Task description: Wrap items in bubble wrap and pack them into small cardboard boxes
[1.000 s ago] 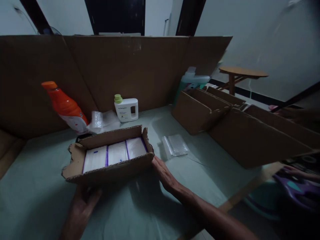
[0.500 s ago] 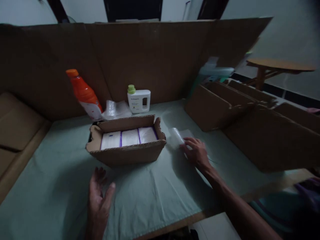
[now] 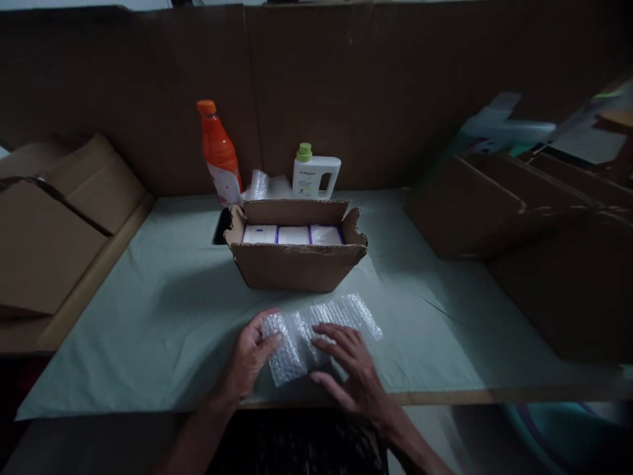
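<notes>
A clear sheet of bubble wrap [image 3: 287, 343] is spread near the front edge of the cloth. My left hand [image 3: 252, 353] pinches its left end, thumb on top and fingers beneath. On its middle part rests my right hand [image 3: 349, 366], fingers spread apart and thumb held away. Just beyond the sheet stands an open cardboard box [image 3: 297, 267]. White packs with purple edges [image 3: 294, 234] sit in a row inside it.
Behind the box are an orange bottle [image 3: 220, 155], more bubble wrap [image 3: 262, 185] and a white jug with a green cap [image 3: 314, 175]. A dark flat object [image 3: 221, 227] lies left of it. Cardboard boxes [image 3: 465, 204] stand at right; folded cardboard [image 3: 64, 231] lies left.
The bubble wrap has come from right of the box to in front of it, unrolled. My left hand has taken its end; my right hand has moved left with it. The view has shifted.
</notes>
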The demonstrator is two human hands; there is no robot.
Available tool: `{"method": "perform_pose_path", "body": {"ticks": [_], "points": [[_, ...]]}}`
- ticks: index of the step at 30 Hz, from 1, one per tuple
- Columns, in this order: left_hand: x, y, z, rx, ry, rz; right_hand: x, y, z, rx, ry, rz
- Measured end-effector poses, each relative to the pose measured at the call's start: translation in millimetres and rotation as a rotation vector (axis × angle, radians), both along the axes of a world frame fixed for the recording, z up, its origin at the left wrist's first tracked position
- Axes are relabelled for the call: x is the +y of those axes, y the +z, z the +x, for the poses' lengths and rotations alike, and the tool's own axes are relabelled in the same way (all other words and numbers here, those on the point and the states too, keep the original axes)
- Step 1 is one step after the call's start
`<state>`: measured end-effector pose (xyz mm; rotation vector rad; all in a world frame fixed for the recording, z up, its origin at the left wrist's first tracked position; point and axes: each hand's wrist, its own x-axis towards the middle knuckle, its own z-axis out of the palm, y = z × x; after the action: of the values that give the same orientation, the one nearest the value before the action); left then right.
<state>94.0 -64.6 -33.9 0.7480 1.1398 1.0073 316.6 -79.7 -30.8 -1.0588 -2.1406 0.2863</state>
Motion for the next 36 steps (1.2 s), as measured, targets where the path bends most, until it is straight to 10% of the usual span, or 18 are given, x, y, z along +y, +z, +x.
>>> {"method": "perform_pose_path", "body": {"ticks": [8,22,27,32,36], "points": [[32.3,-3.7,-78.5,0.662,0.227,0.232,62.5,-3.1,63.3,0.118,-0.412,-0.186],[156.8,-8.2,-15.9,0.695,0.150,0.514,175.2,10.3,58.6,0.203,-0.263,-0.388],[100.7,-4.2,-19.3,0.929,0.160,0.573,123.5,4.2,66.2,0.090,-0.351,-0.207],[3.7,-7.0,4.5,1.187,-0.414,0.940,49.8,-11.6,17.0,-0.225,-0.043,-0.100],[-13.5,-17.4,-31.2,1.248,-0.673,0.833,25.7,-26.7,40.6,-0.402,-0.004,-0.142]]}}
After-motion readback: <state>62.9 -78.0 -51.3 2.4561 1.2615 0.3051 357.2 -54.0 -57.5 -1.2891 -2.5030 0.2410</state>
